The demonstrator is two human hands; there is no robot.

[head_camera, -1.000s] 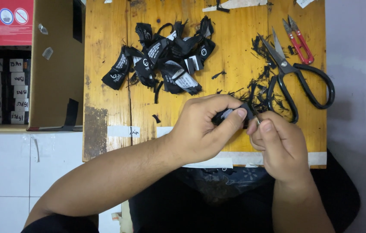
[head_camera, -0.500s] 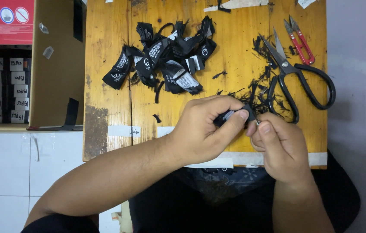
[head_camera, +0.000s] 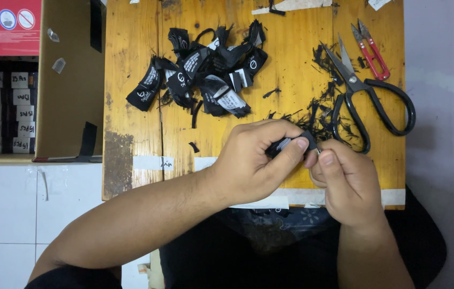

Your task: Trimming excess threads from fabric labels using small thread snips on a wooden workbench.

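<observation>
Over the wooden board's near edge, left hand and right hand meet — fingers of both pinching one black label. Beyond it on the board: one pile of labels, one black scissors, one red snips — black trimmings between.

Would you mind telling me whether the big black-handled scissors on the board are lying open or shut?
Shut, or nearly: the black-handled scissors lie flat with blades together in one point, loops side by side, untouched by either hand.
</observation>
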